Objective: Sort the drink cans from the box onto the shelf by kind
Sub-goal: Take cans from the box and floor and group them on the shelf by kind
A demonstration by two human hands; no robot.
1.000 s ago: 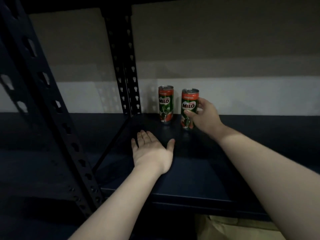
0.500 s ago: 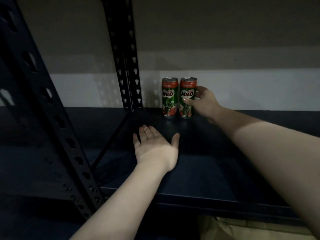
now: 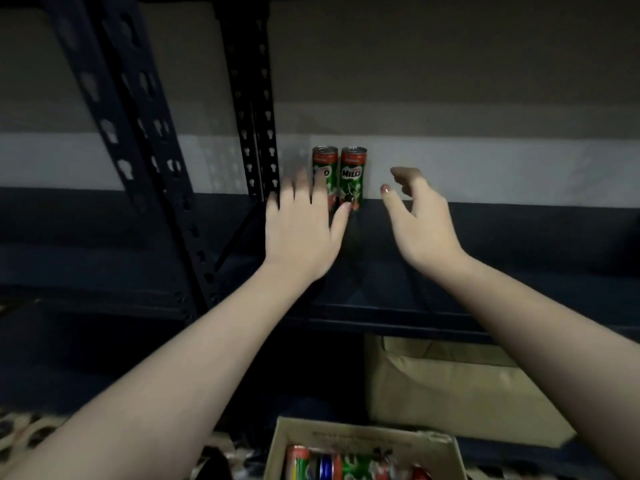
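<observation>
Two green and red Milo cans stand upright side by side at the back of the dark shelf (image 3: pixel 398 317): the left can (image 3: pixel 324 159) is partly hidden by my fingers, the right can (image 3: pixel 352 176) is in full view. My left hand (image 3: pixel 301 230) hovers flat with fingers spread in front of the left can. My right hand (image 3: pixel 420 220) is to the right of the cans, off them, fingers loosely curled and holding nothing. A cardboard box (image 3: pixel 280 441) at the bottom holds several cans lying in it.
Dark perforated steel uprights stand at the left front (image 3: pixel 138 161) and at the back (image 3: pixel 254 109) beside the cans. A closed tan cardboard box (image 3: pixel 450 382) sits under the shelf. A pale wall lies behind.
My right hand has let go of the right Milo can and drawn back. My left hand has lifted off the shelf toward the cans. The view has pulled back, showing the box below.
</observation>
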